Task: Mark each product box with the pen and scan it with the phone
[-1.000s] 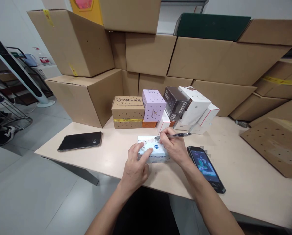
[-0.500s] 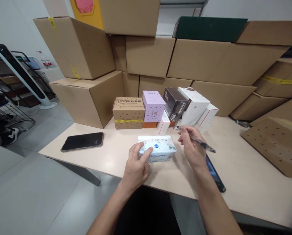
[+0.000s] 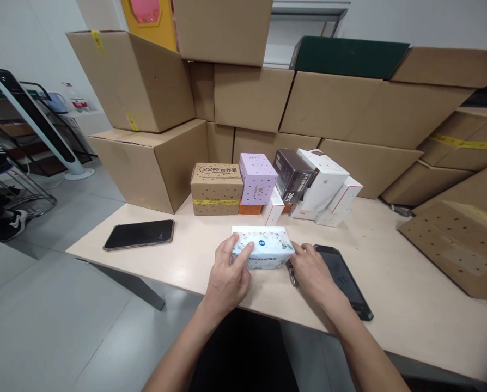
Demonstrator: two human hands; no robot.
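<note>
A tissue pack, pale blue and white with a leaf print, lies near the table's front edge. My left hand holds its left end, with two fingers spread over the top and the rest curled beneath the palm. At the pack's right end, my right hand rests low on the table with curled fingers. A pen shows along that hand's left side; the fingers cover its upper part. Just right of the hand lies a dark handheld device, partly behind the wrist.
A phone lies at the table's left. Behind the pack stand a brown printed box, a lilac box, a dark brown box and a white box. Large cartons are stacked along the back; another carton sits right.
My right hand has come down and left, from above the table to beside the tissue pack, bringing the pen down. More of the handheld device shows. My left hand stays on the pack.
</note>
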